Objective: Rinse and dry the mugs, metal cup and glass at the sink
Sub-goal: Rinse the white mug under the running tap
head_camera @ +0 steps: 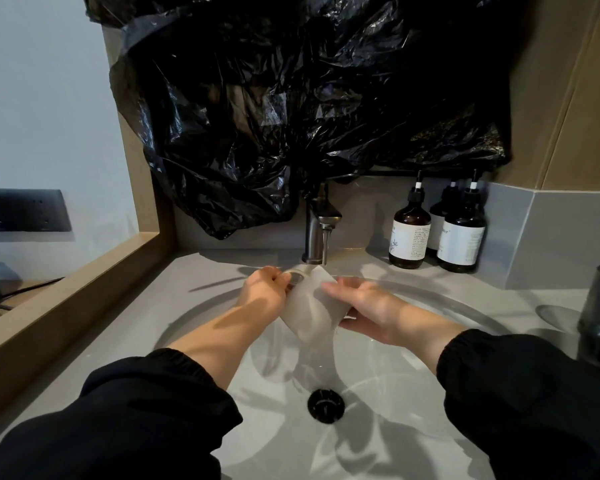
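Head cam: I've got one pale grey ceramic mug point(312, 306) tilted under the running brushed-metal faucet point(317, 230), over the round grey sink point(194, 306). My left hand point(267, 289) pinches its rim and my right hand point(364, 308) clasps the base. Three brown pump bottles point(409, 233) stand on the grey table point(534, 296); the writing on their white labels is too small to read.

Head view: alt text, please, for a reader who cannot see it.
A left hand at the rim and a right hand round the body hold a pale mug tilted under the running faucet over the sink. Three pump bottles stand on the counter.
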Demonstrator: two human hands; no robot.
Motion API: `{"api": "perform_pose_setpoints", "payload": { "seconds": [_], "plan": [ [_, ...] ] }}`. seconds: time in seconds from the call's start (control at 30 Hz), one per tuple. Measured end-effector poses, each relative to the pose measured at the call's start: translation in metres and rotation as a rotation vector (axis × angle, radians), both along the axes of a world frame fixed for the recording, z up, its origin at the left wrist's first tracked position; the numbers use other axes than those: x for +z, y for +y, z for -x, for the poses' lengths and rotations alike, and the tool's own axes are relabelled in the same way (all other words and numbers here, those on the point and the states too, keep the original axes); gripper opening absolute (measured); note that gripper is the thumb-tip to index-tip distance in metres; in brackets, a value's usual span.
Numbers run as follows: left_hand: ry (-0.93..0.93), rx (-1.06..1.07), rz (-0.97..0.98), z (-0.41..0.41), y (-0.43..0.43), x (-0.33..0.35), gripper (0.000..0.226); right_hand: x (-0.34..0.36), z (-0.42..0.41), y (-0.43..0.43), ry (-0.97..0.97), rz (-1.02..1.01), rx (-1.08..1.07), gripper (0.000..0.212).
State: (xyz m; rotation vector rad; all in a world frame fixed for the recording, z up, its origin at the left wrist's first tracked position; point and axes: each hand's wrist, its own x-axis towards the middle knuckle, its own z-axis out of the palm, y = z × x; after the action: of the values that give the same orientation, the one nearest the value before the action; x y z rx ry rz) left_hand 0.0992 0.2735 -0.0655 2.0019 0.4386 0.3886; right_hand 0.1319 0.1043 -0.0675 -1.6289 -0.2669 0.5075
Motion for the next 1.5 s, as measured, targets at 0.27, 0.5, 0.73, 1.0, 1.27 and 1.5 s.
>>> {"api": "perform_pose_setpoints", "payload": {
  "seconds": [0.27,0.5,0.73,1.0,1.27,1.5],
  "plan": [
    [-0.092,-0.219,0.376,0.007,0.01,0.003,0.018,0.003,0.001,0.006,-0.161,-0.023,-0.155,0.084],
    [-0.027,-0.319,0.317,0.014,0.014,0.008,0.016,0.007,0.0,0.008,-0.244,0.015,-0.171,0.089],
    [-0.057,-0.185,0.311,0.013,0.002,0.009,0.017,0.007,0.001,0.007,-0.123,-0.006,-0.159,0.071],
    [0.083,-0.018,0.131,0.013,-0.007,0.013,0.031,0.006,0.001,-0.002,-0.067,0.039,-0.045,0.064],
    [0.145,0.038,0.146,0.01,-0.004,0.01,0.035,0.007,-0.007,-0.013,-0.183,0.112,0.133,0.114],
    [0.174,0.029,0.346,0.015,-0.006,0.01,0.029,0.008,-0.003,-0.009,-0.271,0.179,-0.004,0.07]
  ]
}}
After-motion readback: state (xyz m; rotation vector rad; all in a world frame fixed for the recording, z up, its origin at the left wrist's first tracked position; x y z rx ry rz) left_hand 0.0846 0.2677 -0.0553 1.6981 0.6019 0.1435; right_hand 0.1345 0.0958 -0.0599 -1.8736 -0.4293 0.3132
